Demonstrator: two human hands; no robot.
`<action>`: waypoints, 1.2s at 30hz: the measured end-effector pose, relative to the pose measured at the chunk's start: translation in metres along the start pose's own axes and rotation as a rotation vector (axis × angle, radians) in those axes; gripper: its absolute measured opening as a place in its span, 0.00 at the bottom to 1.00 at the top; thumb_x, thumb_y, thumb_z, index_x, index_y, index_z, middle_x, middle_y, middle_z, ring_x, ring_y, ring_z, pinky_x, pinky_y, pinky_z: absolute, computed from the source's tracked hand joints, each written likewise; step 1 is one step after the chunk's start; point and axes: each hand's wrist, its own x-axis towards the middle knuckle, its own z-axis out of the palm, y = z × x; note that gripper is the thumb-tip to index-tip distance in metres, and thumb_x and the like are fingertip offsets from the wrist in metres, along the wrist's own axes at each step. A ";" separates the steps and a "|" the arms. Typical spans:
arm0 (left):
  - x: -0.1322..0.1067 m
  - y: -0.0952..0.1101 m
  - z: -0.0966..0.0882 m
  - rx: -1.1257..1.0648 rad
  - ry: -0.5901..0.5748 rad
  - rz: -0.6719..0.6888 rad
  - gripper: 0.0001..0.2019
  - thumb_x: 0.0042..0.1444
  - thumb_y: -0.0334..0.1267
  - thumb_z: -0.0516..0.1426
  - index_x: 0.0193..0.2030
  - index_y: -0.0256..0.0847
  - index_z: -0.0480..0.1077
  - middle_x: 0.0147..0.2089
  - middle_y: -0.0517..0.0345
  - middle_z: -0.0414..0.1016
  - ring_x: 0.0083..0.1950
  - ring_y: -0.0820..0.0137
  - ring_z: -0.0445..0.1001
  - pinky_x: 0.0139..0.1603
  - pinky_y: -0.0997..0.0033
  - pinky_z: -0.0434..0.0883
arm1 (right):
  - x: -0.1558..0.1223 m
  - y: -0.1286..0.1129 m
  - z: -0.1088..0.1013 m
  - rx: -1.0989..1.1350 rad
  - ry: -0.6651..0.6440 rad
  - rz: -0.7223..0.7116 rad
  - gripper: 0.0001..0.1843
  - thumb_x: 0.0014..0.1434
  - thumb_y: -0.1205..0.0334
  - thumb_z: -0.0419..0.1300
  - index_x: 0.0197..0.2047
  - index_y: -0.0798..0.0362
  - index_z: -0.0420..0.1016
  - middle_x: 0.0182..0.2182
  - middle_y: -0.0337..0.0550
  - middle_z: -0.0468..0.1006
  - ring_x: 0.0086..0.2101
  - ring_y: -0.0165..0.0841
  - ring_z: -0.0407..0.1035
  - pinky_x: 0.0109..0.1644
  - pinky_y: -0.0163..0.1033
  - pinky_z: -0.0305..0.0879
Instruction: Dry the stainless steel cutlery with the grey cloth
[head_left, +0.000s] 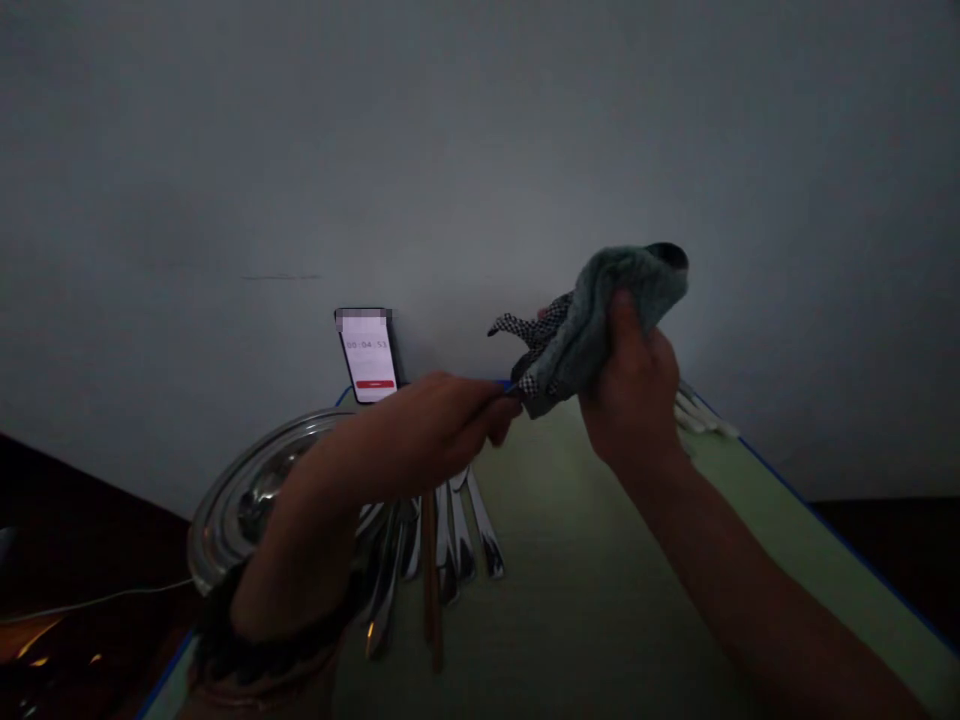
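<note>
My right hand (pixel 637 385) grips a folded grey-green cloth (pixel 600 310) with a black-and-white checked side, thumb on top. A dark rounded shape shows at the cloth's upper right end; I cannot tell if it is a fold or another thing. My left hand (pixel 450 420) is closed in a pinch at the cloth's lower left edge. Something thin and dark sits at its fingertips and runs toward the cloth, mostly hidden. Below my left hand, several metal pieces of cutlery (pixel 465 540) and brown chopsticks (pixel 431 590) lie on the pale green table (pixel 585 580).
A shiny round metal tray or lid (pixel 217 510) is at the left, partly behind my left forearm. A phone (pixel 367 355) showing a timer leans against the wall (pixel 480 150). Several light-coloured handles (pixel 705 415) lie at the right table edge. A thin cable (pixel 112 598) runs at lower left.
</note>
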 end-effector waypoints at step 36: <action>-0.027 -0.089 -0.001 0.060 -0.256 -0.524 0.22 0.41 0.44 0.60 0.46 0.45 0.72 0.44 0.54 0.75 0.43 0.64 0.71 0.41 0.70 0.66 | 0.010 0.022 -0.021 -0.760 -1.200 -0.099 0.15 0.61 0.55 0.44 0.37 0.54 0.68 0.32 0.45 0.75 0.31 0.35 0.68 0.35 0.38 0.61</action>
